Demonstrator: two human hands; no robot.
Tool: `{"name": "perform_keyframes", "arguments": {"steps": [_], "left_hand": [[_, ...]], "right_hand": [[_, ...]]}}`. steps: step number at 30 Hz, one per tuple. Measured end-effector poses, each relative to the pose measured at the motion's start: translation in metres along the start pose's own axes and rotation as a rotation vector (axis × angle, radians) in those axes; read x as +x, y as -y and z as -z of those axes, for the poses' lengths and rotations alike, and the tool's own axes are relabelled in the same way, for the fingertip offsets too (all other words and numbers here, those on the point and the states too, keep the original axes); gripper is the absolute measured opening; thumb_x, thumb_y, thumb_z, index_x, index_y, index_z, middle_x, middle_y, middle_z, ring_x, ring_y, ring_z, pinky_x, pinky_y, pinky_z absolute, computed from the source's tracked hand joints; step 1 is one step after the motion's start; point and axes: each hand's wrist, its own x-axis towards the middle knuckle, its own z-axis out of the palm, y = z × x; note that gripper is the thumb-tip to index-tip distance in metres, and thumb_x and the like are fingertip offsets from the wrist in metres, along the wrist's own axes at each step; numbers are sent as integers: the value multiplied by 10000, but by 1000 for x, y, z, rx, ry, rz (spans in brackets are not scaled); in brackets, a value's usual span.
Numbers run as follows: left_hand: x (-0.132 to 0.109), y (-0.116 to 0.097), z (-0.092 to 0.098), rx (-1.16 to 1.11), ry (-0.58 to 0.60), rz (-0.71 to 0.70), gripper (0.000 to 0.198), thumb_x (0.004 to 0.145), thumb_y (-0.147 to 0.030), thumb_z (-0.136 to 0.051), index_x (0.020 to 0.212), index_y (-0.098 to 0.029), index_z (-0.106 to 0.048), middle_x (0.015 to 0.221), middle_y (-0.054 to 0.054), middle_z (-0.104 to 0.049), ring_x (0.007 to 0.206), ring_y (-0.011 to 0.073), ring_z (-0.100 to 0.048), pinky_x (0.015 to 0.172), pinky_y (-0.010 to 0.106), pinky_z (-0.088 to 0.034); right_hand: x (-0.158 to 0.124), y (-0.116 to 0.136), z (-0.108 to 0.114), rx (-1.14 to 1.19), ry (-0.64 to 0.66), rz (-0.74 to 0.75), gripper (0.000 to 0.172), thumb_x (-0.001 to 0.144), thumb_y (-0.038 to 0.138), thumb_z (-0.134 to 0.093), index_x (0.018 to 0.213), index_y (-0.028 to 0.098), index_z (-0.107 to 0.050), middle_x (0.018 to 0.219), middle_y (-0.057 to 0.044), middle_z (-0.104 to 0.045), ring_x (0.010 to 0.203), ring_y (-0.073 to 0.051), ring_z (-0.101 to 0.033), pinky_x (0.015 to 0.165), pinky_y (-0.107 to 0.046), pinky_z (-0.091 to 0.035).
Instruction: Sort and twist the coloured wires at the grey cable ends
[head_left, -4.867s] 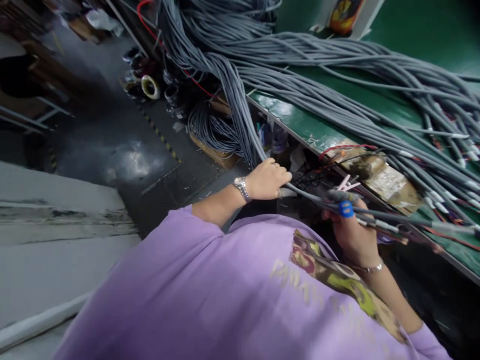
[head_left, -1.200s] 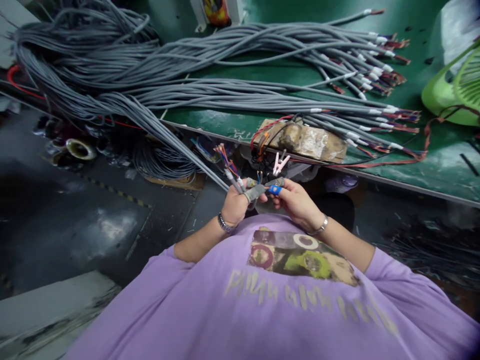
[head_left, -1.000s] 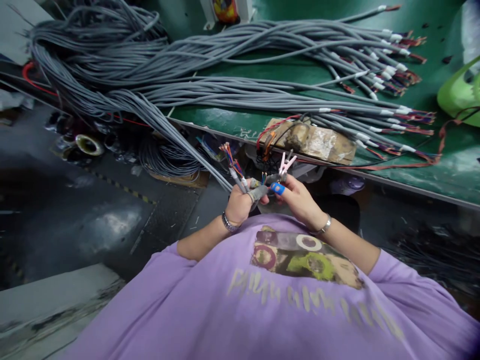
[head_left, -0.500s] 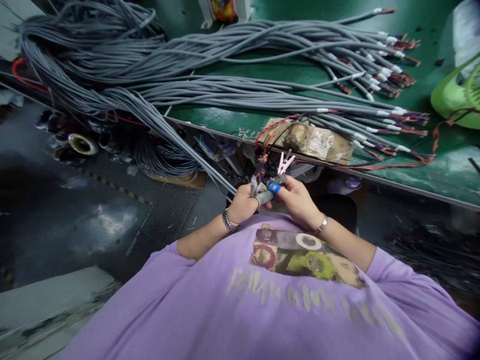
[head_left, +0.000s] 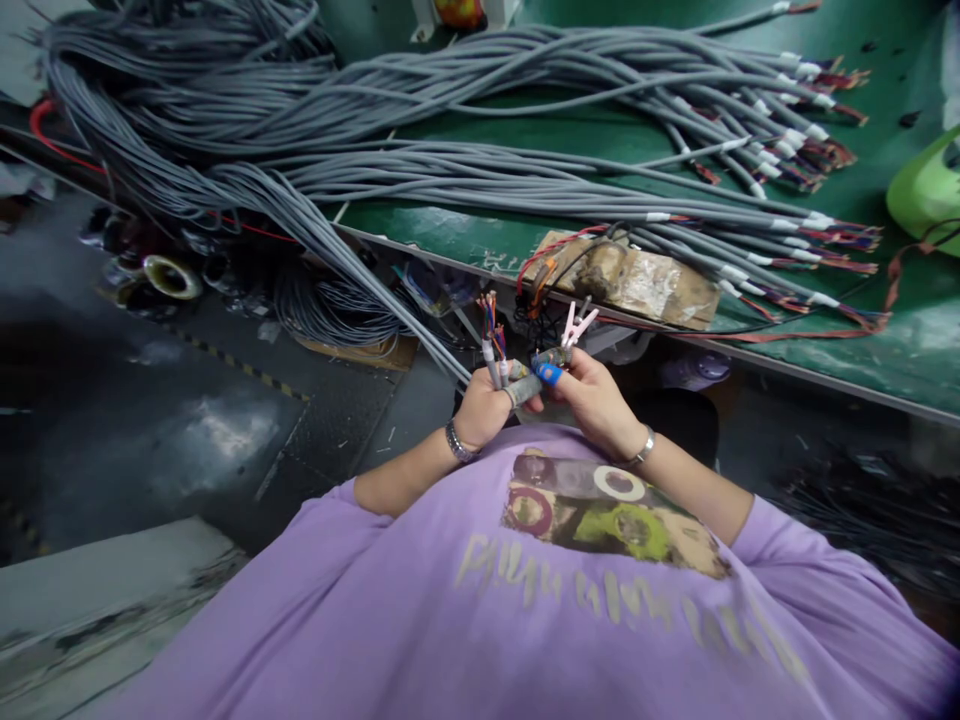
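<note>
My left hand (head_left: 484,412) is closed round the ends of a few grey cables (head_left: 491,355), whose stripped coloured wires stick up above my fist. My right hand (head_left: 592,395), with blue tape on one fingertip, is pinched against those cable ends beside the left hand. A pink clip (head_left: 574,324) pokes up just above my right fingers; whether I hold it I cannot tell. Both hands hover in front of the green bench's near edge (head_left: 787,365). The gripped cables run up and left into a large grey bundle (head_left: 247,190).
Several long grey cables (head_left: 570,180) with white sleeves and coloured wire ends lie across the green bench. A taped brown block (head_left: 645,280) with red wires sits at the bench edge. A green plastic object (head_left: 926,190) is at right. Tape rolls (head_left: 171,277) lie on the dark floor at left.
The view swung from the floor side to face the bench. My hands came together at my chest, and the wire ends in my left hand tilted from leaning left to nearly upright.
</note>
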Motion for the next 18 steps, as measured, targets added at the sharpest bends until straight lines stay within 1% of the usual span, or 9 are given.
{"name": "perform_keyframes", "arguments": {"steps": [3,5,7,9,11,12,13,15,18], "left_hand": [[0,0,0,26,18,-17,341,807,-438,-727,623,-154,-683,594,34,-690,537,112,-584,566,234,-465],[-1,-3,0,50,16,-34,327,821,-422,-718,634,-154,-693,600,33,-692,545,108,-578,570,232,-456],[-4,-7,-1,74,30,-50,311,824,-408,-717,644,-154,-702,610,34,-697,551,107,-575,570,233,-448],[-8,-11,-2,83,52,-62,302,816,-399,-725,642,-153,-703,622,38,-701,563,112,-587,576,237,-452],[-11,-13,-2,77,43,-58,293,812,-391,-725,642,-153,-698,633,41,-705,573,118,-603,582,241,-461],[-11,-12,-2,65,20,-50,289,814,-387,-720,643,-155,-693,631,39,-704,570,119,-606,579,241,-463],[-11,-11,-1,47,-10,-42,285,818,-382,-713,644,-157,-688,624,36,-701,560,117,-603,571,241,-462],[-9,-7,0,8,-71,-32,274,818,-372,-706,646,-161,-679,603,27,-694,522,110,-582,543,237,-449],[-6,0,0,-19,-103,-48,270,809,-377,-719,649,-164,-677,599,24,-695,501,104,-565,526,235,-440]], "right_hand": [[0,0,-1,-59,15,13,336,651,392,-859,801,181,-644,637,42,-579,528,-73,-424,497,-224,-321],[0,-1,-3,-20,-15,-10,303,662,372,-835,749,181,-618,600,52,-546,502,-64,-392,478,-220,-302],[1,-3,-4,72,-81,-64,274,679,349,-796,716,191,-576,552,70,-485,472,-60,-353,453,-214,-279],[4,-3,-1,181,-191,-134,262,670,309,-769,703,202,-532,538,81,-452,460,-60,-344,435,-202,-271],[7,-1,6,284,-298,-205,275,638,278,-767,703,203,-511,561,81,-466,462,-54,-355,424,-186,-279],[7,0,11,331,-321,-238,283,629,285,-775,710,199,-518,578,78,-480,463,-49,-359,422,-179,-291],[7,2,15,370,-299,-267,291,630,315,-786,727,195,-539,602,71,-502,469,-47,-371,428,-175,-318],[3,3,20,391,-173,-300,353,643,438,-808,777,187,-598,668,41,-563,506,-58,-427,459,-187,-392],[-6,1,20,298,8,-257,499,608,598,-833,815,183,-648,773,-5,-632,582,-87,-504,516,-224,-469]]}}
